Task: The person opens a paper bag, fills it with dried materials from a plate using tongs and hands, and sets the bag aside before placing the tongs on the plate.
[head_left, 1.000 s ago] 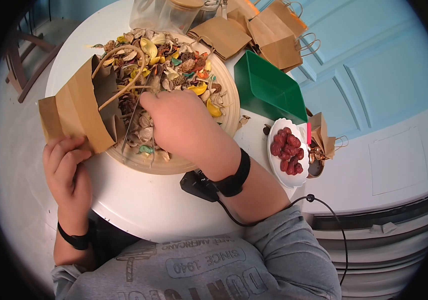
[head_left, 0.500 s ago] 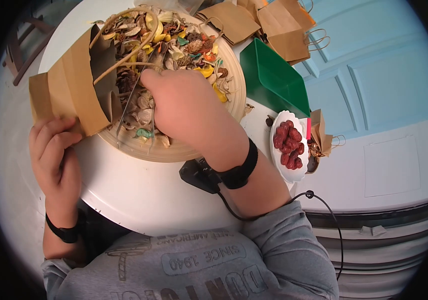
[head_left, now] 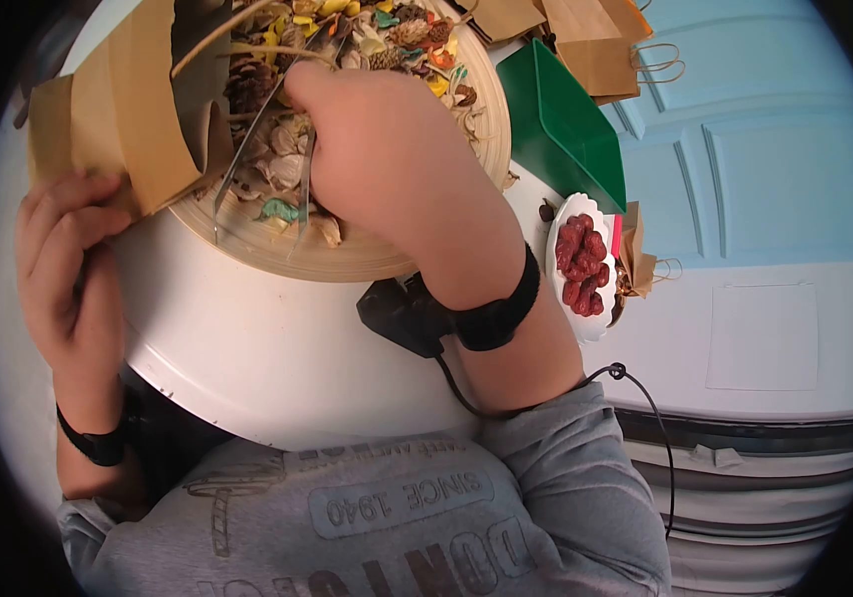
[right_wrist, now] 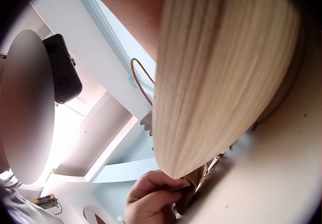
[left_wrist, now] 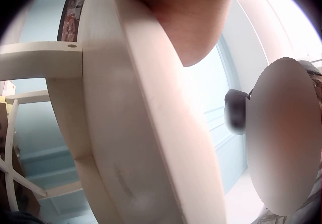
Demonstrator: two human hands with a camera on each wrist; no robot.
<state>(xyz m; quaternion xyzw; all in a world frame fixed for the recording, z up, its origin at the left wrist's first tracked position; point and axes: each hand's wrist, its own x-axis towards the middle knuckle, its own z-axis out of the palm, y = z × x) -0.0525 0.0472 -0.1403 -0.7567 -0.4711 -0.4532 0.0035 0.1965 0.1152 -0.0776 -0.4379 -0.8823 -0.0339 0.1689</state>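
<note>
L hand is pinching the brown paper bag, upper L of frame, prob. b/c it's lying sideways w/ its mouth facing the dried petals. R hand, top middle, is clamping the metal tongs; their legs are standing apart over the round wood tray, maybe so petals are fitting btwn. Can't tell if tips are touching any.

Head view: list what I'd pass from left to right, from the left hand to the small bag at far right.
Left hand gripping the large paper bag → right hand holding the metal tongs → white plate of red dates → small paper bag.
</note>
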